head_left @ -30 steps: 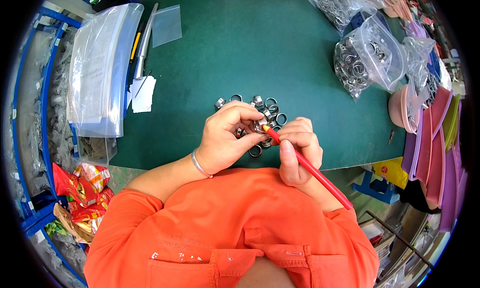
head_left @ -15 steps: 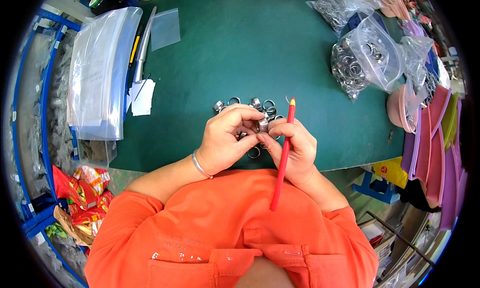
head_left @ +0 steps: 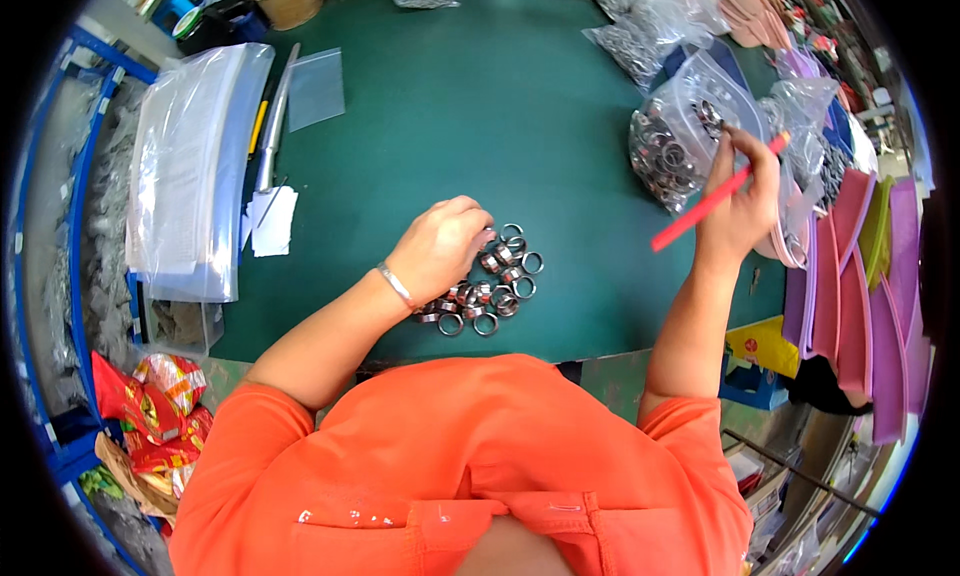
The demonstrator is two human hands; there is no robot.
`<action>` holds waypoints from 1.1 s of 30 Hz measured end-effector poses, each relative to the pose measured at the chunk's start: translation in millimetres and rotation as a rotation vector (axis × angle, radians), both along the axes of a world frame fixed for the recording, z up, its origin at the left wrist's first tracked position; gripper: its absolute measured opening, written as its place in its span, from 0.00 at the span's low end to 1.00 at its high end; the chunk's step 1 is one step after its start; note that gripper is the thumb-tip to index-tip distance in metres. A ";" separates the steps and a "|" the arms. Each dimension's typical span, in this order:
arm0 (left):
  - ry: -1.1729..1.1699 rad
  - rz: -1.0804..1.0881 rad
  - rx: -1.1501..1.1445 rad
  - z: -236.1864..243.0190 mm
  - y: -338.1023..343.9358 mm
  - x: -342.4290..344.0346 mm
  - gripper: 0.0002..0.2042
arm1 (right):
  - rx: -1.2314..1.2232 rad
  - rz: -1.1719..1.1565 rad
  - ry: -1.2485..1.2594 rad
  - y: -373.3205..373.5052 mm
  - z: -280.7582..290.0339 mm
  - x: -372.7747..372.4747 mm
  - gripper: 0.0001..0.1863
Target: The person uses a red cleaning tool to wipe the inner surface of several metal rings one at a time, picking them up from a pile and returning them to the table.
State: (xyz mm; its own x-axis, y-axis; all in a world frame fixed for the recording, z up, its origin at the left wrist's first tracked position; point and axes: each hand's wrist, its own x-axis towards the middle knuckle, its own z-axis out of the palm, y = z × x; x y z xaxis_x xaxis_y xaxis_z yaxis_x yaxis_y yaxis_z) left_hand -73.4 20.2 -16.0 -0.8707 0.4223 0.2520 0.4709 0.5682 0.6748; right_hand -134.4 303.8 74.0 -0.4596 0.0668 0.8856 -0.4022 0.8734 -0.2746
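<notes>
A loose pile of shiny metal rings (head_left: 503,301) lies on the green table in front of me. My left hand (head_left: 440,246), wearing a bracelet, is at the pile's upper left, its fingers closed; what sits between its fingertips is hidden. Out to the right, my right hand (head_left: 742,201) has a red pencil (head_left: 700,212) tucked in its grip, the pale tip pointing up and right. Its thumb and forefinger are at the mouth of a clear plastic tub (head_left: 735,88), by some rings inside. A clear bag of rings (head_left: 660,161) rests against that tub.
At left lie papers in a plastic sleeve (head_left: 190,166), a metal rod (head_left: 276,121), a small clear bag (head_left: 316,88) and a white paper scrap (head_left: 273,223). Bags of metal parts (head_left: 640,36) stand at the far right. Pink and purple strips (head_left: 850,286) hang at the right edge.
My hands have parted: the right went up and right to the tub with the pencil, while the left stayed by the pile. The ring held between both hands is no longer seen there.
</notes>
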 end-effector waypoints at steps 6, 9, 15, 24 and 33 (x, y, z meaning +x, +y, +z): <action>-0.127 0.080 0.141 6.8 -3.6 4.3 0.03 | -0.081 0.500 -0.348 -62.3 -29.5 55.8 0.11; -0.366 0.081 0.548 19.6 -5.1 17.5 0.04 | -0.249 0.640 -0.565 -91.1 -52.6 76.6 0.13; -0.745 -0.017 1.107 20.4 4.8 41.9 0.19 | -0.339 0.764 -0.517 -105.2 -62.1 86.3 0.14; -0.781 0.042 1.036 25.2 4.8 46.4 0.16 | -0.531 0.763 -0.481 -103.3 -57.9 94.6 0.12; -0.669 0.094 1.036 27.2 8.6 47.6 0.16 | -0.343 0.699 -0.455 -97.5 -48.3 106.0 0.13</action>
